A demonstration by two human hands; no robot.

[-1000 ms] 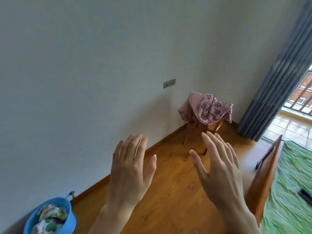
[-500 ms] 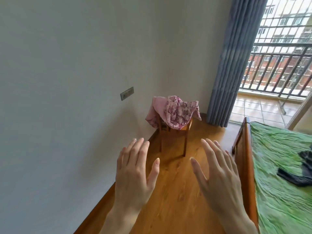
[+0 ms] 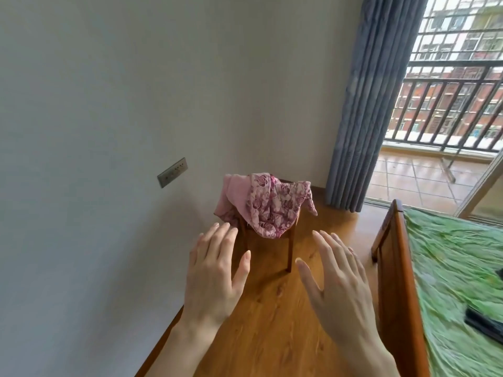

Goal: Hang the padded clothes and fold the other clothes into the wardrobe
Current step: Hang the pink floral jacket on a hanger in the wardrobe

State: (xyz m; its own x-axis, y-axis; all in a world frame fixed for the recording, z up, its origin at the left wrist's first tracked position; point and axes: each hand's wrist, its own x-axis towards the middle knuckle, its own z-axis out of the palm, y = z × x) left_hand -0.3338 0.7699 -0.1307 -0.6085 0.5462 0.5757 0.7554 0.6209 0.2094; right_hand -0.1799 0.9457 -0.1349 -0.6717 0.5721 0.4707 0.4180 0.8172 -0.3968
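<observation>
A pink padded garment with a rose print [image 3: 268, 206] is draped over a small wooden stool [image 3: 290, 248] by the wall. My left hand [image 3: 213, 273] hovers palm down, fingers spread, just short of the stool's left side and holding nothing. My right hand [image 3: 337, 284] is also empty and spread, to the right of the stool and nearer to me. Dark clothing [image 3: 485, 319] lies on the bed at the right edge. No wardrobe is in view.
A bed with a green cover [image 3: 457, 268] and a wooden footboard [image 3: 400, 268] fills the right side. Bare wooden floor [image 3: 275, 330] runs between wall and bed. A grey curtain [image 3: 364, 118] hangs beside the open balcony door. A wall socket [image 3: 172, 172] sits left of the stool.
The view has swung right and towards the stool, which is now closer. The blue basket of clothes has left the frame. Both hands stay raised and empty.
</observation>
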